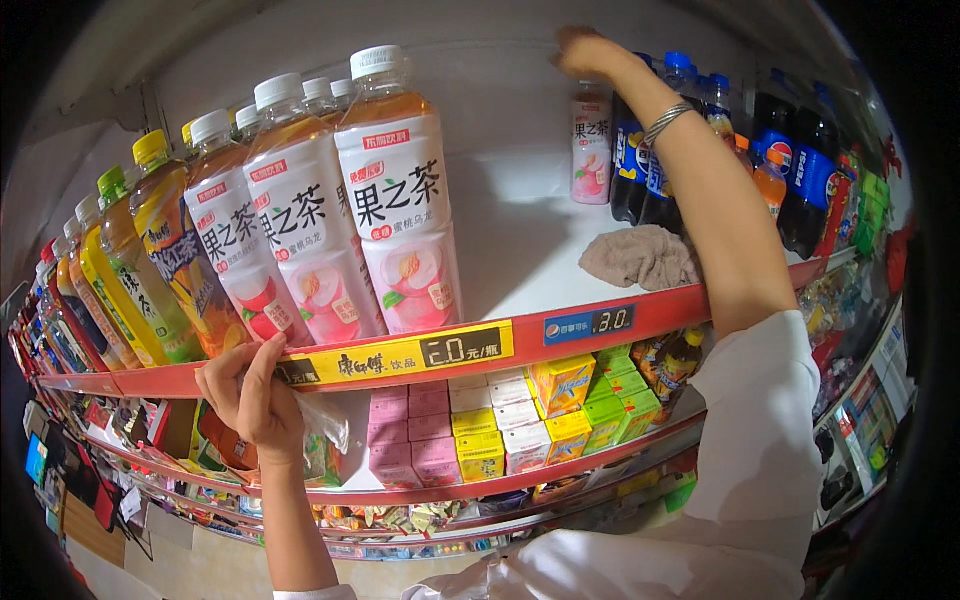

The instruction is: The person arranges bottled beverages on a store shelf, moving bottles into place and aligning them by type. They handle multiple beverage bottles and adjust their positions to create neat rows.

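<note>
My left hand [252, 393] is closed on the red front edge of the upper shelf [575, 338], its fingertips against the label strip. Just above it stand peach tea bottles [400, 205] with white caps and white-and-pink labels. My right arm stretches over the shelf to the back wall. There my right hand [592, 54] is above a similar peach tea bottle [590, 150] standing apart from the others. Blur and the bent wrist hide its fingers, so I cannot tell whether it touches the bottle. A crumpled grey-brown cloth [640, 257] lies on the shelf beside my right forearm.
Dark cola bottles [812, 170] with blue labels and an orange drink bottle [770, 183] stand at the right. Yellow-capped and green-capped tea bottles [140, 270] line the left. Below, small drink cartons [480, 440] in pink, yellow, white and green fill a lower shelf.
</note>
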The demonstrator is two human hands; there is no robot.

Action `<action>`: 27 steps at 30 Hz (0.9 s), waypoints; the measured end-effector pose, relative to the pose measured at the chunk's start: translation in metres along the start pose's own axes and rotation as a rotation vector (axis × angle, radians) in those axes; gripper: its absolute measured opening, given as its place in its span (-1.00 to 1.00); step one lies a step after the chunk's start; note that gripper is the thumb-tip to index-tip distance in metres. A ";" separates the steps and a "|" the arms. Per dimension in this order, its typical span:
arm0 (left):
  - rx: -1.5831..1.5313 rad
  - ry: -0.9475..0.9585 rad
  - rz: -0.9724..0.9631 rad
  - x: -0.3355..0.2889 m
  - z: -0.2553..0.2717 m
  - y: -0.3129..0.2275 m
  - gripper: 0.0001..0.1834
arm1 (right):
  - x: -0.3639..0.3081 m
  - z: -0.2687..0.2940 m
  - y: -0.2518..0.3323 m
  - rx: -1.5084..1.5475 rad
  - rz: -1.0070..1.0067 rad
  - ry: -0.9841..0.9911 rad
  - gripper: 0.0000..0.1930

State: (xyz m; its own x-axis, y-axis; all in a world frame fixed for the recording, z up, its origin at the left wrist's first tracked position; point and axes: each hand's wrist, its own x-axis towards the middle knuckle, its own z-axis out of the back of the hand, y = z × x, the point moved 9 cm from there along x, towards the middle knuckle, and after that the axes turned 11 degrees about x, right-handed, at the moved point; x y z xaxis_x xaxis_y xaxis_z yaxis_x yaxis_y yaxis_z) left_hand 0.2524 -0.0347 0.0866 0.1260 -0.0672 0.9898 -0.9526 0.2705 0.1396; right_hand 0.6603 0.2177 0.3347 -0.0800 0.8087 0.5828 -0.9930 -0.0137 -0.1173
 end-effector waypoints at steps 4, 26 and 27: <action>-0.022 -0.038 0.012 0.000 -0.001 -0.001 -0.62 | -0.011 -0.025 -0.027 -0.023 -0.156 0.038 -0.60; -0.018 -0.063 -0.002 -0.001 0.000 0.001 -0.67 | -0.021 0.024 0.140 0.644 0.422 -0.148 -0.64; -0.019 -0.057 0.002 -0.001 -0.001 0.001 -0.67 | -0.024 0.027 0.151 0.690 0.419 -0.116 -0.63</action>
State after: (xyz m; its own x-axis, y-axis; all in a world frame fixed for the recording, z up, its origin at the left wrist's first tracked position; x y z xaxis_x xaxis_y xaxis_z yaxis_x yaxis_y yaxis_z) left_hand 0.2515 -0.0338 0.0857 0.1078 -0.1210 0.9868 -0.9473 0.2887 0.1389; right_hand 0.5098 0.1802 0.3249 -0.4277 0.5904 0.6845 -0.7057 -0.6913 0.1553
